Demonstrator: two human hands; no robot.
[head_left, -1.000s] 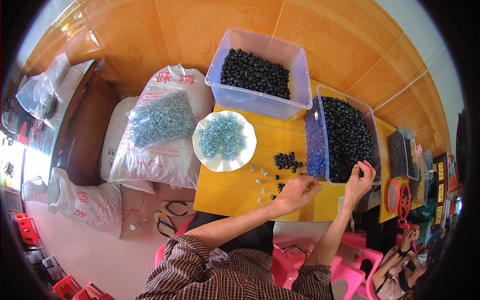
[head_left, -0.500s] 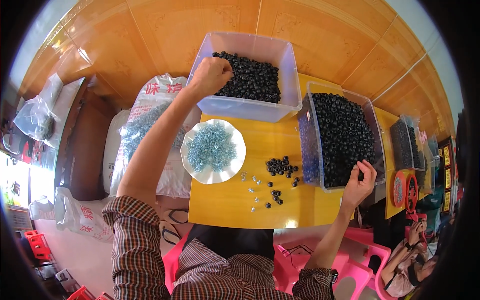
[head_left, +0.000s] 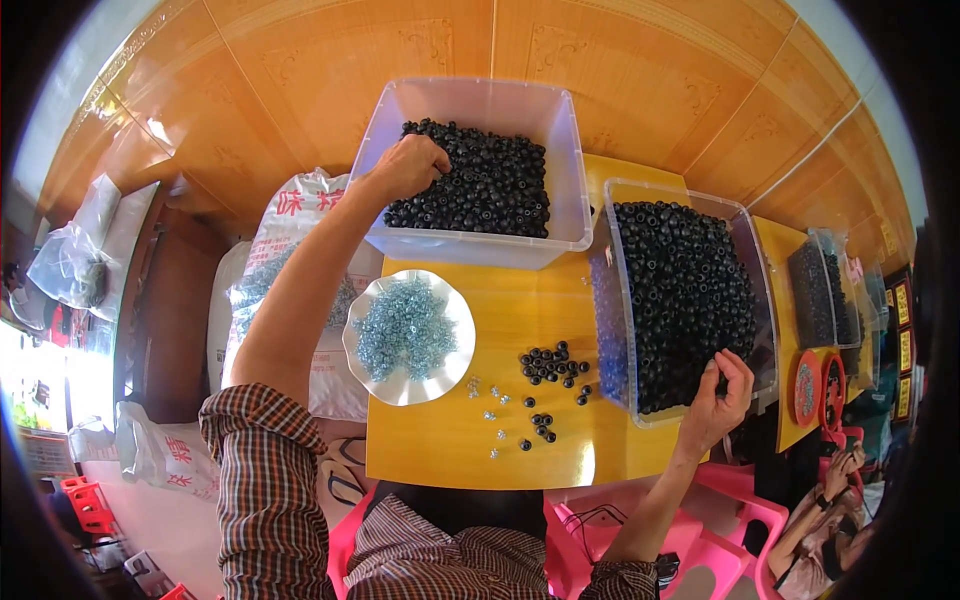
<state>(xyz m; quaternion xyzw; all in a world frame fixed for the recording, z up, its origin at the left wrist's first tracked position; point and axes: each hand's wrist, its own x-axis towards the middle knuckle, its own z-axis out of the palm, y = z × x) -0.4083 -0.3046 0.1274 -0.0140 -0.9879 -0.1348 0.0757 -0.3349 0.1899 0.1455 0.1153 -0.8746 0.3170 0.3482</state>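
My left hand (head_left: 408,166) reaches into the clear plastic bin (head_left: 478,243) at the back, over its heap of black round beads (head_left: 490,185). Its fingers are curled down, and the tips are hidden. At the front right corner of the second clear bin (head_left: 655,415), my right hand (head_left: 722,400) holds its thumb and bent fingers close together. What lies between them, if anything, is too small to make out. More black beads with holes (head_left: 680,290) fill that bin. A white scalloped plate (head_left: 455,378) with small pale-blue pieces (head_left: 405,325) sits at the table's left.
Loose black beads (head_left: 545,362) and several tiny clear pieces (head_left: 490,414) lie on the yellow table (head_left: 420,450). A printed white sack (head_left: 335,385) stands left of it. Farther right are a smaller bin (head_left: 820,290), red round trays (head_left: 807,385) and another person (head_left: 825,520).
The whole view has shifted, so the table and bins appear lower. My left hand stays over the back bin's beads, and my right hand stays at the right bin's front corner.
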